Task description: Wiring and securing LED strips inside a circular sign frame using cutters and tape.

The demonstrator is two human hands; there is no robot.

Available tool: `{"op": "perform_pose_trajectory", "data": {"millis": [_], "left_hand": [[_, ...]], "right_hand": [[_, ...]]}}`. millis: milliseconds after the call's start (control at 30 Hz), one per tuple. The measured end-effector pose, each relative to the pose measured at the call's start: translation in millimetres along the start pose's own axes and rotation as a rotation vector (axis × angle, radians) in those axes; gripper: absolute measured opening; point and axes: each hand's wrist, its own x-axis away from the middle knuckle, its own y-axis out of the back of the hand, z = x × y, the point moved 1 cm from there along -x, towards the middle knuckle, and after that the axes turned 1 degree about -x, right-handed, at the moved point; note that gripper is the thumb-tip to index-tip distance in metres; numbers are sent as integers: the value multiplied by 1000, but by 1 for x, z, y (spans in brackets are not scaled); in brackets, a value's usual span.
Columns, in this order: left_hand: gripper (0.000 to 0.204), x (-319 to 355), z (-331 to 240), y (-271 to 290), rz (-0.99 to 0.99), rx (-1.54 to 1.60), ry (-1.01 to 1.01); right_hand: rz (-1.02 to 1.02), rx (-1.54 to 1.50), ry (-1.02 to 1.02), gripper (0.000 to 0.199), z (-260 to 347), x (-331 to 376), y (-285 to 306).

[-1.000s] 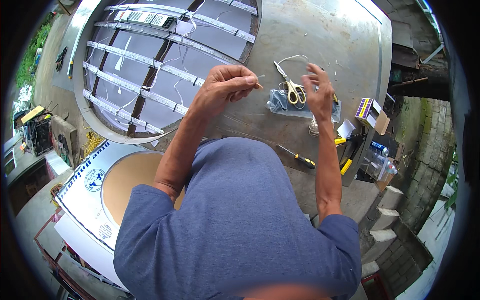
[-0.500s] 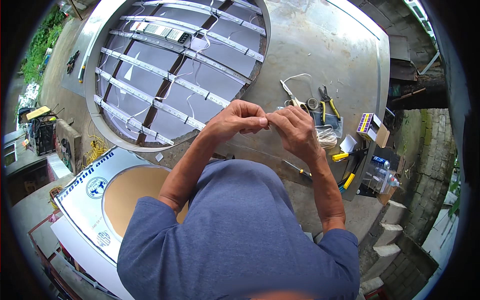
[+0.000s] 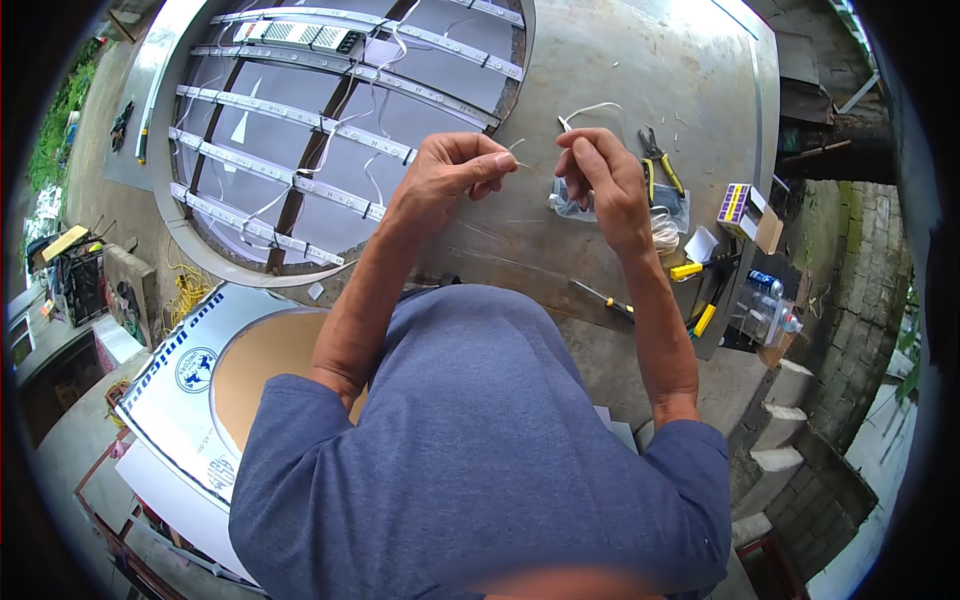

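Note:
A thin pale wire with two split ends (image 3: 518, 147) is pinched between the thumb and forefinger of my left hand (image 3: 458, 172). My right hand (image 3: 608, 185) is a short way to the right, apart from the wire. Its fingers are loosely bent and spread, and I see nothing held in them. Both hands are raised over the metal table (image 3: 580, 60). Beneath the right hand lies a clear plastic bag (image 3: 566, 205), and scissors are mostly hidden there. Yellow-handled pliers (image 3: 660, 165) and a coil of white wire (image 3: 663, 232) lie further right.
A large round frame (image 3: 180, 232) with LED strips (image 3: 270, 190) and a power supply (image 3: 298, 37) sits at the left. Around the table's right edge are a screwdriver (image 3: 603, 297), a small box (image 3: 740, 212) and a spray can (image 3: 765, 281). A printed panel (image 3: 165, 350) leans lower left.
My hands have drawn apart and moved farther forward. The right fingers have let go of the wire and loosened, and its split ends now show at the left fingertips.

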Motion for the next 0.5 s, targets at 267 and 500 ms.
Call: {"op": "perform_pose_trajectory", "data": {"millis": [267,500], "left_hand": [[16,-13,-2,15,-33,217,-11],[17,-39,-6,23,-18,256,45]], "right_hand": [[-115,574,763,33,8,-11,-35],[-112,794,979,19,14,-48,-33]]}}
